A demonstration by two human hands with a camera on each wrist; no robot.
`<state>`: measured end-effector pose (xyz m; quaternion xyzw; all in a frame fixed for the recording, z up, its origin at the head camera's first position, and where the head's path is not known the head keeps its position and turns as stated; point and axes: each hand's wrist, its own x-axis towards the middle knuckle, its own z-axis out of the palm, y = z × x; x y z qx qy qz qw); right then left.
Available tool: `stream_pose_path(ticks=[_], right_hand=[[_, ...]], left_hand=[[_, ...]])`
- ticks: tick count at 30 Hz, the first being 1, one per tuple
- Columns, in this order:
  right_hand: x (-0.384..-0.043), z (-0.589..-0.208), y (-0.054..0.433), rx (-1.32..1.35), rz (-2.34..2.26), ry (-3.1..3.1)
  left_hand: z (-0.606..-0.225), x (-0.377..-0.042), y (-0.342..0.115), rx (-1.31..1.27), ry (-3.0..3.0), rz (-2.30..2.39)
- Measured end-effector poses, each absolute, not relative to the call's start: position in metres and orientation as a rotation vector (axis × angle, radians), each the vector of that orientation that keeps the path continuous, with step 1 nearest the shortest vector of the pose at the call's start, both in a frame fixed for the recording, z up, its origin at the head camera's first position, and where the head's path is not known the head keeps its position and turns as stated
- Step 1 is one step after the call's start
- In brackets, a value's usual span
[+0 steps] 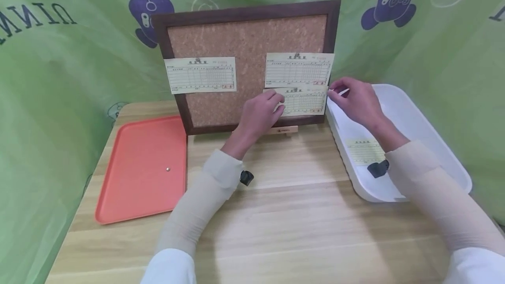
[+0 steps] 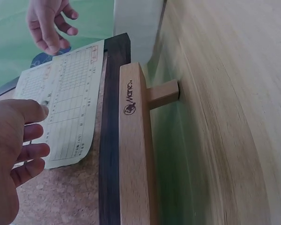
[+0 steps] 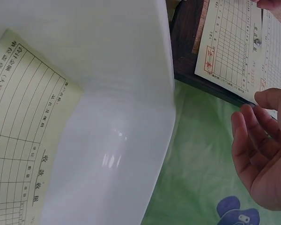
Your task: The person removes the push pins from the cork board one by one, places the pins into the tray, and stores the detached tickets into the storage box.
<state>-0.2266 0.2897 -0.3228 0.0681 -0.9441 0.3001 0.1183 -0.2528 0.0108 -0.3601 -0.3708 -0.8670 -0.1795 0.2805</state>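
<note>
A framed corkboard (image 1: 248, 38) stands upright at the back, with a receipt slip (image 1: 201, 73) pinned on its left. Two more are pinned at the right, an upper slip (image 1: 297, 70) and a lower slip (image 1: 301, 101). My left hand (image 1: 260, 111) is at the lower slip's left edge, fingers loosely bent, one fingertip close to the silver pushpin (image 2: 45, 103) in the left wrist view. By the same slip's right edge, my right hand (image 1: 357, 100) has loosely bent fingers, and nothing shows held between them in the right wrist view.
On the right stands a white tray (image 1: 418, 122) with a loose receipt slip (image 1: 364, 151) inside. An orange tray (image 1: 142, 170) lies at the left, one small pushpin (image 1: 168, 169) on it. A wooden stand (image 2: 133, 140) supports the board; green cloth (image 1: 47, 78) hangs behind.
</note>
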Motion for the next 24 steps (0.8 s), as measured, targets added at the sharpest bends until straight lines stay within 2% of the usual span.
stream_pose_path(ticks=[8, 24], right_hand=[[-0.232, -0.318, 0.285, 0.137, 0.882, -2.767], [-0.238, -0.326, 0.290, 0.197, 0.913, -2.718]], left_hand=[[-0.361, -0.263, 0.029, -0.943, -2.311, -0.492], [-0.359, -0.270, 0.056, -0.852, -2.281, -0.459]])
